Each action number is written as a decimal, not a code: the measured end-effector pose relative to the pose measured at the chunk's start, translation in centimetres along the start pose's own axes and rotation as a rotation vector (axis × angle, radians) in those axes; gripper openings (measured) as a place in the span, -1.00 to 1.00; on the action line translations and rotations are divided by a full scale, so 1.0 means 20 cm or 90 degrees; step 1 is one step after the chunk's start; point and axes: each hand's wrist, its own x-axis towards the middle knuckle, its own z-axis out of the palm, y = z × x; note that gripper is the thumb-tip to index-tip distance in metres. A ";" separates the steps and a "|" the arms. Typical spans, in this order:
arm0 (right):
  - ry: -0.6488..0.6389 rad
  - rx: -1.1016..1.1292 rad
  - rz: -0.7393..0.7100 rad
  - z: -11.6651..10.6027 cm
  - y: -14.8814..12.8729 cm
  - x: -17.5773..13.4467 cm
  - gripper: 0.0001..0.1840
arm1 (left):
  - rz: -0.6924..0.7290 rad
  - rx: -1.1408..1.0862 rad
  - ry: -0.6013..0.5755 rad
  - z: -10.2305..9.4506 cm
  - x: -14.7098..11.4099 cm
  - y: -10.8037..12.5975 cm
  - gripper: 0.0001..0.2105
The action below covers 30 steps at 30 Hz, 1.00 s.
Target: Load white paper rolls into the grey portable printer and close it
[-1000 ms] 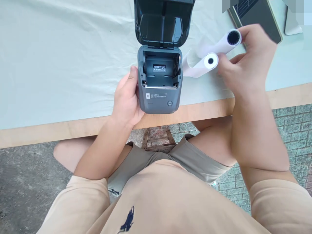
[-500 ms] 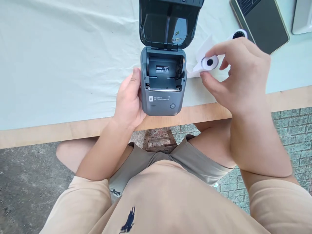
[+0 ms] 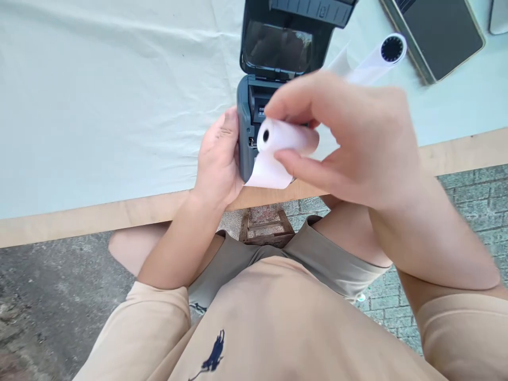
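My left hand grips the left side of a small dark grey label printer, thumb along its edge. The printer's lid stands raised at the back. Between the thumb and fingers of my right hand is a small white paper roll with a dark hole in its end. It is over the printer's compartment, and its loose paper end hangs down toward the printer's front. My hand and the roll hide most of the compartment. Whether the roll touches the printer I cannot tell.
A second white roll with a black toothed core lies behind my right hand, paper trailing from it. Beyond it is a dark flat device, with part of a light object at the right edge. The table's wooden edge runs near my lap.
My right hand has lifted the paper roll off the table and carried it left over the printer, turning its end leftward. My left hand keeps its grip on the printer.
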 end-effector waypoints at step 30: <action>0.085 -0.215 -0.065 0.25 0.03 -0.23 -0.45 | -0.080 -0.027 -0.089 0.00 -0.03 0.04 -0.78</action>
